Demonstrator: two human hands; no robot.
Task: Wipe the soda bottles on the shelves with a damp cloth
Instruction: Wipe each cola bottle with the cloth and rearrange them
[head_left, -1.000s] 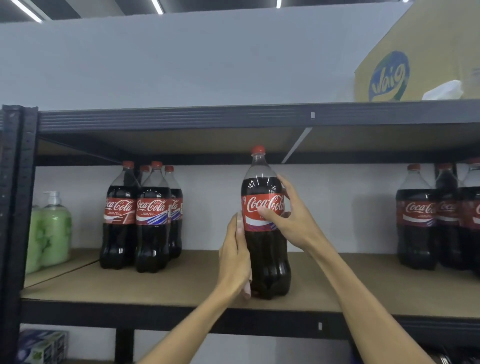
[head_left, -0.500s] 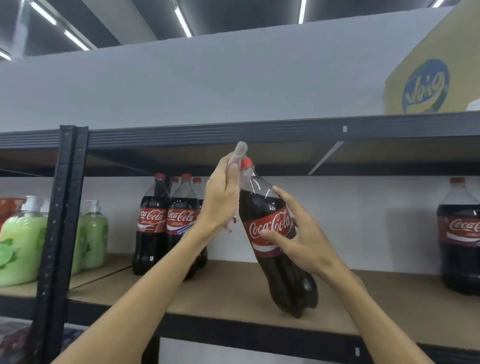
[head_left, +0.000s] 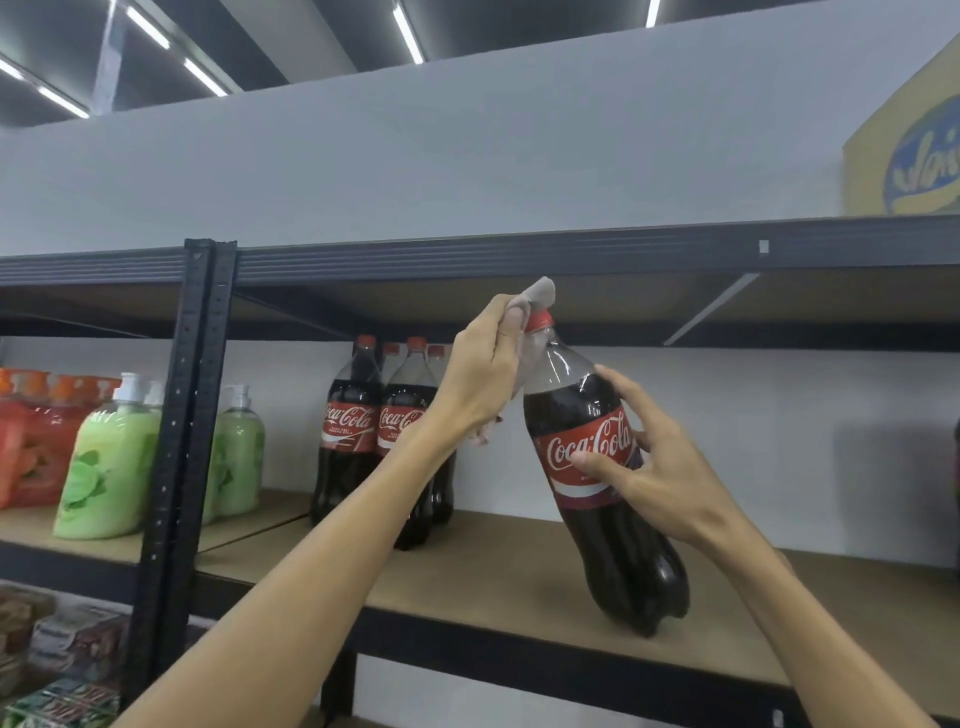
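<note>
l fingers (head_left: 506, 335): curled round small grey cloth (head_left: 540, 291), pressing it to the bottle neck just under red cap (head_left: 537, 318).
r fingers (head_left: 615, 378): spread; thumb on label, rest wrapped behind.
l hand (head_left: 485, 374): holds cloth.
r hand (head_left: 660, 467): grips bottle body.
bottle: dark cola plastic soda bottle w/ red label (head_left: 597, 467), tilted, top leaning left, base on brown board shelf (head_left: 519, 566), near front edge.
step (judged): wiping cap/neck.
do well: rotate w/ r hand, draw cloth downward; base planted, else may slip off the edge.

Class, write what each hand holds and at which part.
The right hand holds the tilted soda bottle at its label; left hand grips a bunched cloth against the bottle's neck.
</note>
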